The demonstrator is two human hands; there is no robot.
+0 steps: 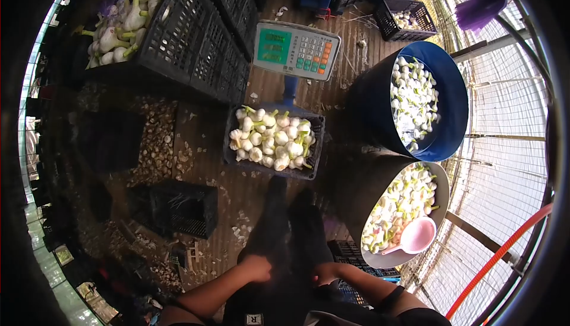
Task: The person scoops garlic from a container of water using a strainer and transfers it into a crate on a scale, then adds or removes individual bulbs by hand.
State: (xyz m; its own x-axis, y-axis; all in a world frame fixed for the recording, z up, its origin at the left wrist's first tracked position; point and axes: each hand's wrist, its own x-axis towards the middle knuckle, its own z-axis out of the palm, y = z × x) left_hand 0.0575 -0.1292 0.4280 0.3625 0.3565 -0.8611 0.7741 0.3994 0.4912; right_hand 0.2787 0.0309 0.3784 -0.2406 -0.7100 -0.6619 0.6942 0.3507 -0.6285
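My left hand (257, 268) is closed in a fist against the dark clothing on my left thigh. On the other side, my right hand (325, 273) is curled closed against my right thigh. The inside of both hands is hidden, so whether they grip the cloth cannot be seen. In front of my feet stands a black plastic crate (316, 148) heaped with white garlic bulbs (274, 139) that have short green stems. It sits at the foot of a digital scale, whose display panel (297, 50) shows lit green digits. Neither hand touches the crate.
Stacked black crates (190, 41) with garlic rise at left. At right stand a blue barrel (454, 100) and a grey tub (440, 198), both with garlic inside; a pink ladle (417, 235) lies in the tub. A dark crate (184, 207) and peelings (157, 142) are on the floor.
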